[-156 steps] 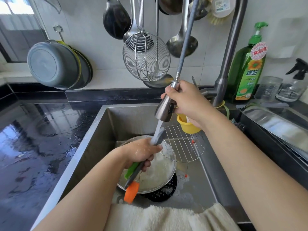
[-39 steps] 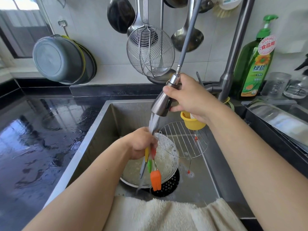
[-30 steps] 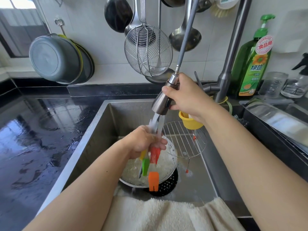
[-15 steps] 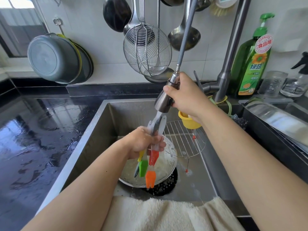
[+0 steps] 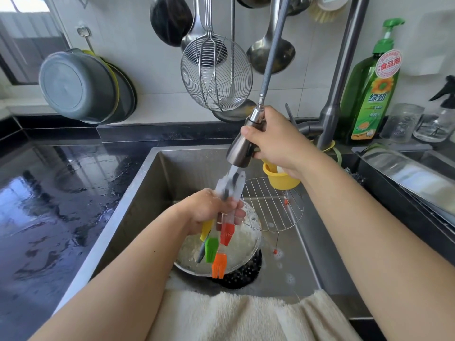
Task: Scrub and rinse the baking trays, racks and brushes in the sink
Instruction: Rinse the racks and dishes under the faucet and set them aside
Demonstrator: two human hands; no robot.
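Our left hand [image 5: 216, 212] grips a bundle of brushes [image 5: 218, 244] by their clear handles, fingers curled round them, with the yellow, green, red and orange bristle heads hanging down over the sink [image 5: 138, 193]. Our right hand [image 5: 275, 141] is clamped on the pull-out sprayer [image 5: 242, 150], which points down at the handle tops, and water runs over them and our fingers.

Going left to right: the black counter [image 5: 49, 205] is wet and streaked, and grey pans [image 5: 81, 84] hang on the wall above it. In the sink, directly under the brushes, sits a round tray [image 5: 243, 252] filled with white foam, resting over the black strainer [image 5: 246, 276]. Just to its right a round wire rack [image 5: 273, 205] stands on its legs, its edge over the tray's rim. A yellow cup [image 5: 278, 178] hangs behind it, partly hidden by our right wrist. A towel [image 5: 246, 316] lies over the near rim. Further right stand the soap bottle [image 5: 371, 94] and a second basin [image 5: 406, 173].

We judge that we are partway through: the brushes are at the rinse stage, with little suds visible on the bristles. The tray clearly needs rinsing, since it is full of foam. Whether the rack has been scrubbed we cannot tell; it looks bare of foam, with a few suds on the sink floor nearby.
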